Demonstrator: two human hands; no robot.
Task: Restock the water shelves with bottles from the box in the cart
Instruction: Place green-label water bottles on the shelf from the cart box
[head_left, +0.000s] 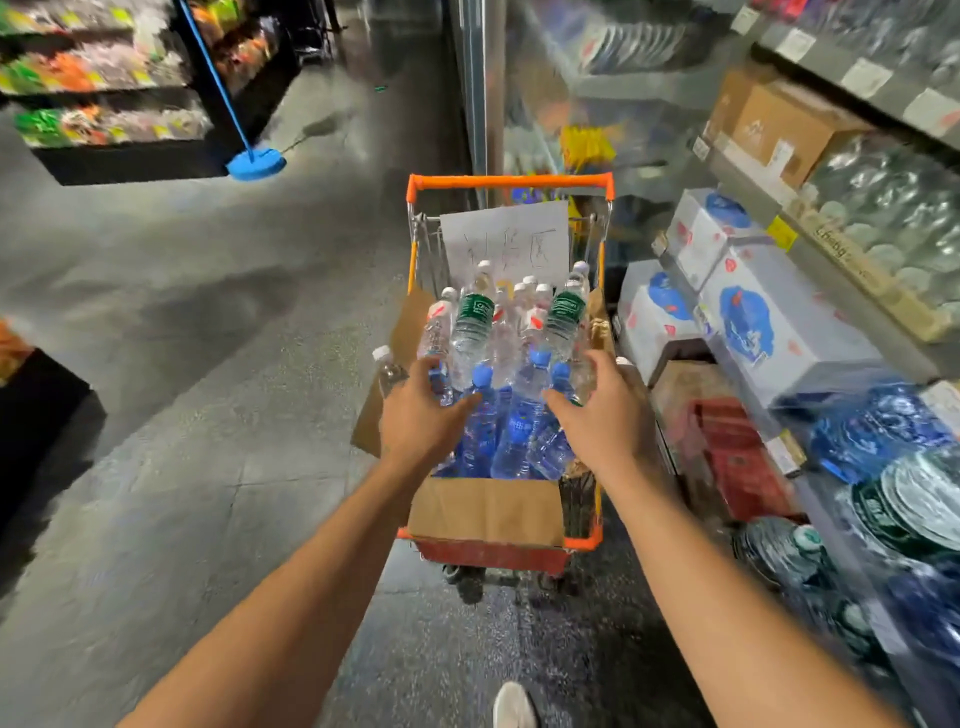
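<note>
The water bottles (511, 364) stand packed in a cardboard box (485, 509) that sits in a small orange cart (509, 182). Most stand roughly upright, caps toward the camera and leaning slightly toward the far end of the cart; the near group has blue caps and blue labels, the far ones white caps with green or red-and-white labels. Their lower halves are hidden by the box walls and by one another.

The left hand (421, 410) reaches over the near left of the box, fingers spread and lightly bent at a bottle there, though whether they actually grip it cannot be told. The right hand (602, 410) reaches in from the right with fingers straight and apart, holding nothing, just above the blue caps. A single white-capped bottle (387, 369) shows beyond the left hand, partly covered by it.

A white paper sign (506, 241) with handwriting too blurred to read stands at the far end of the cart. On the right, blurred shelves (810, 249) carry boxes and wrapped packs of bottles, cut off by the frame edge. The floor (182, 364) is grey and shiny. A blue broom (254, 163) leans at a snack shelf (104, 93) at the far left
</note>
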